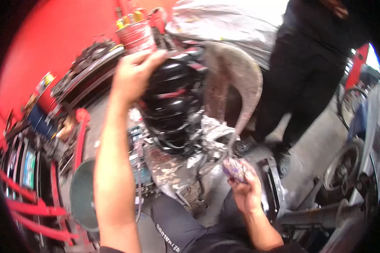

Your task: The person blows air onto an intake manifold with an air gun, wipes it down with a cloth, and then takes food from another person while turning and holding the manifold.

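Observation:
A large black ribbed part [171, 99] with shiny curved bands stands in front of me. My left hand [137, 76] grips its upper left edge, fingers bent over the top. Lower right, my right hand [245, 189] is closed round a crumpled, mottled purple and grey rag [238, 169], apart from the black part. Below and right of the black part lies a whitish metal piece [215, 137]. A worn, curved panel [245, 71] rises behind it. Motion blurs the hands somewhat.
A person in dark clothes [304, 63] stands at the right. Red bucket [137, 37] with tools stands at the back. A green basin [85, 196] and red metal frames [38, 208] are at the left. At the right is a wheel [344, 166].

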The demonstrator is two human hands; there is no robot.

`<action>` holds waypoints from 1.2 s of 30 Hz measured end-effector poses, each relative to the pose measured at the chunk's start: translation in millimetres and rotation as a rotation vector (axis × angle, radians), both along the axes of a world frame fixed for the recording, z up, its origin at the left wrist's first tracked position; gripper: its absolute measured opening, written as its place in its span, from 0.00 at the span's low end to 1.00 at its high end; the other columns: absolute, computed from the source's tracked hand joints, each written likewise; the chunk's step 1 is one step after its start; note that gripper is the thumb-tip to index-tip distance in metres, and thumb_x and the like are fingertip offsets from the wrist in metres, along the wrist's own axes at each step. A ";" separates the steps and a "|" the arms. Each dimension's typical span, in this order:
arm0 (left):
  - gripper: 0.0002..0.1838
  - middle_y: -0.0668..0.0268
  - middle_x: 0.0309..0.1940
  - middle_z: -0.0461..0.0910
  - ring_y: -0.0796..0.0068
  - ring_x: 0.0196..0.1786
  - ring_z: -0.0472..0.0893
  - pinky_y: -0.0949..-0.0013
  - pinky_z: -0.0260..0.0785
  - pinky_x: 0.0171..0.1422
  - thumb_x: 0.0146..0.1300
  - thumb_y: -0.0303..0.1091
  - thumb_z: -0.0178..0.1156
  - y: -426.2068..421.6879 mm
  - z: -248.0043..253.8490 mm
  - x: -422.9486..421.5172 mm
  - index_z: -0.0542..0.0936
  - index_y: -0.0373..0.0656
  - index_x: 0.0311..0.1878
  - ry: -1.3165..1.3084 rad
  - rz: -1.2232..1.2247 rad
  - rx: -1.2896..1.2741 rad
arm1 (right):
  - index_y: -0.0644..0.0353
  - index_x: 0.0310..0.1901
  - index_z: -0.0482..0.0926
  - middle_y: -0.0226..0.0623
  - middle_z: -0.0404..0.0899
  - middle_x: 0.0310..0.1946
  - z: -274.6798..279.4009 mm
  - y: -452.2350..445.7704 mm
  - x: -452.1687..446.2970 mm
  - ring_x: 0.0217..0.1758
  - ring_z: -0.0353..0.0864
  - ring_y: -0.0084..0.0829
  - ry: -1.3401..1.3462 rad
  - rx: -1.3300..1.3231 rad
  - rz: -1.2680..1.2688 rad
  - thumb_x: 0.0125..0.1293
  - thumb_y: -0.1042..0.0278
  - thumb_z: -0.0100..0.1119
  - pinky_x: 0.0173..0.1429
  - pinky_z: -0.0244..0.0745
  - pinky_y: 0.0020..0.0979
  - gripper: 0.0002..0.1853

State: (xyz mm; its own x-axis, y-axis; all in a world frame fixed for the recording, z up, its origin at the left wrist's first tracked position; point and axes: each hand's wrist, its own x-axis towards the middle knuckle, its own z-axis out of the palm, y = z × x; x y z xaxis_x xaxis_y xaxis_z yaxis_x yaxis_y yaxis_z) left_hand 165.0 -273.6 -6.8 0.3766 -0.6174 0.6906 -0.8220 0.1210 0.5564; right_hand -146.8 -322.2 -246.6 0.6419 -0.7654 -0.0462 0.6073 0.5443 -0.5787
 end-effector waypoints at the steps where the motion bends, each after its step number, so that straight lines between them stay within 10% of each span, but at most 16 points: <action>1: 0.21 0.71 0.24 0.78 0.83 0.31 0.73 0.72 0.67 0.38 0.68 0.48 0.63 1.8 -0.4 3.1 0.84 0.36 0.34 0.018 0.003 0.043 | 0.63 0.64 0.66 0.46 0.77 0.55 -10.2 8.4 -0.8 0.55 0.80 0.37 0.016 0.003 0.049 0.62 0.61 0.66 0.55 0.78 0.36 0.31; 14: 0.20 0.57 0.36 0.87 0.72 0.42 0.85 0.65 0.74 0.49 0.69 0.48 0.60 7.0 18.5 -8.1 0.86 0.40 0.48 -0.057 0.151 0.282 | 0.67 0.60 0.70 0.40 0.80 0.51 -96.0 78.2 -50.6 0.53 0.82 0.32 0.408 0.342 0.639 0.66 0.77 0.65 0.54 0.82 0.32 0.23; 21: 0.14 0.67 0.36 0.82 0.81 0.42 0.76 0.72 0.68 0.48 0.73 0.38 0.57 -0.6 9.1 3.9 0.84 0.38 0.46 -0.085 0.137 0.062 | 0.66 0.60 0.70 0.42 0.79 0.54 -99.5 75.0 -56.3 0.54 0.82 0.35 0.405 0.396 0.662 0.66 0.78 0.64 0.57 0.81 0.36 0.22; 22: 0.17 0.54 0.28 0.82 0.62 0.31 0.79 0.63 0.71 0.41 0.69 0.45 0.59 -7.4 2.3 8.3 0.82 0.38 0.38 -0.204 0.226 -0.051 | 0.66 0.60 0.71 0.43 0.79 0.55 -100.0 74.8 -56.3 0.55 0.82 0.36 0.397 0.403 0.665 0.65 0.78 0.64 0.58 0.81 0.37 0.22; 36: 0.23 0.54 0.21 0.77 0.59 0.25 0.75 0.59 0.67 0.35 0.68 0.53 0.59 -13.4 -4.1 17.5 0.80 0.39 0.30 -0.247 0.377 -0.115 | 0.66 0.68 0.66 0.47 0.74 0.63 -188.6 94.3 -42.3 0.63 0.77 0.38 0.106 0.457 1.175 0.69 0.70 0.62 0.66 0.75 0.39 0.28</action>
